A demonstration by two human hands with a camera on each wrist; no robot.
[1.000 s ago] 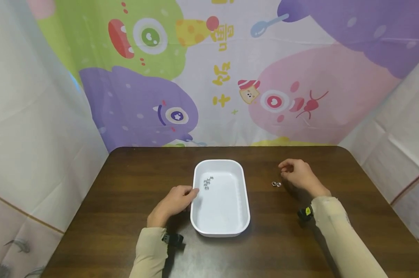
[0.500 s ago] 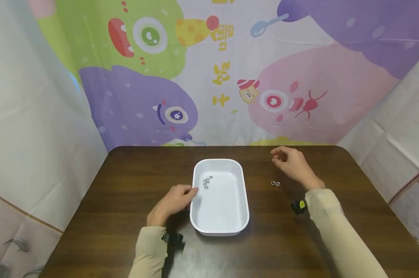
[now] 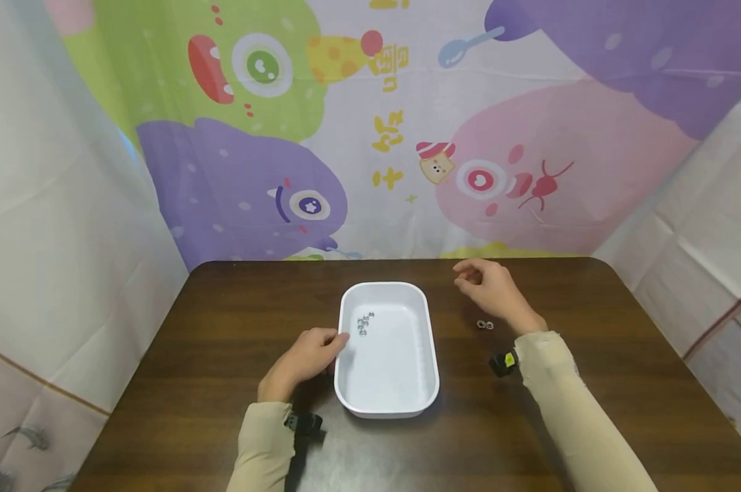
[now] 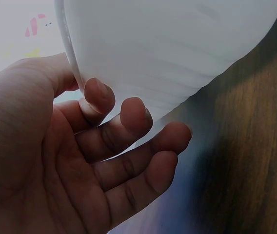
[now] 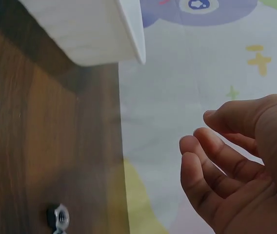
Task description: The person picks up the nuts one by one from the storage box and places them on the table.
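A white rectangular tray (image 3: 387,403) stands mid-table. My left hand (image 3: 307,354) grips its left rim, thumb over the edge; in the left wrist view the curled fingers (image 4: 136,117) lie against the outside wall. Several small metal nuts (image 3: 362,322) lie inside, near the tray's left wall. My right hand (image 3: 488,288) is raised off the table, right of the tray's far end, fingers bent and thumb close to them. Whatever may be between thumb and forefinger is hidden, also in the right wrist view. Two loose hex nuts (image 3: 485,324) lie on the wood below this hand.
The dark wooden table (image 3: 222,410) has rounded far corners. Behind it hangs a cloth (image 3: 401,225) printed with cartoon monsters, close to the table's far edge. Pale cloth covers the left (image 3: 69,205) and right sides.
From beside the two loose nuts, my right hand has risen and moved left toward the tray. The left hand, the tray and the nuts hold their places.
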